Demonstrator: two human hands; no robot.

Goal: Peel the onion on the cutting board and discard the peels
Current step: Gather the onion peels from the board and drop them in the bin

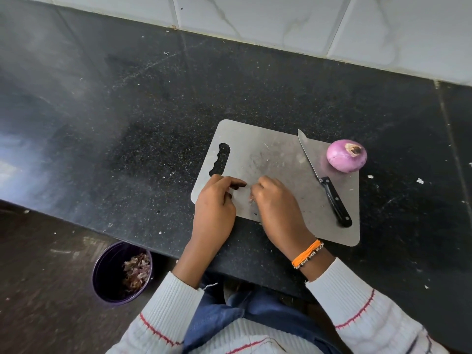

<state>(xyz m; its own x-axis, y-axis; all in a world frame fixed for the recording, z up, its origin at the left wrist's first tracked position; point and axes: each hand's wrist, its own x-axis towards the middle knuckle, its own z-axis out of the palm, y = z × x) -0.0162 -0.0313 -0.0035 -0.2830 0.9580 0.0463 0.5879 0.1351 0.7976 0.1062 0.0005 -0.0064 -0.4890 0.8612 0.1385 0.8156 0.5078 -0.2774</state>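
Left to right: bin (122,272) of peels (136,270) on the floor, below-left of the left grip (217,198), fingers loosely curled, empty; right grip (272,198) beside it, fingers bunched on scraps, on the cutting board (258,149); knife (322,178); peeled onion (346,155) far right on the board, table (127,111) beneath

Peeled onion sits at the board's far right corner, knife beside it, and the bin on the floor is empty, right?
Not quite: the bin on the floor holds peels, as the head view shows. The peeled onion does sit at the board's far right corner, with the knife beside it.
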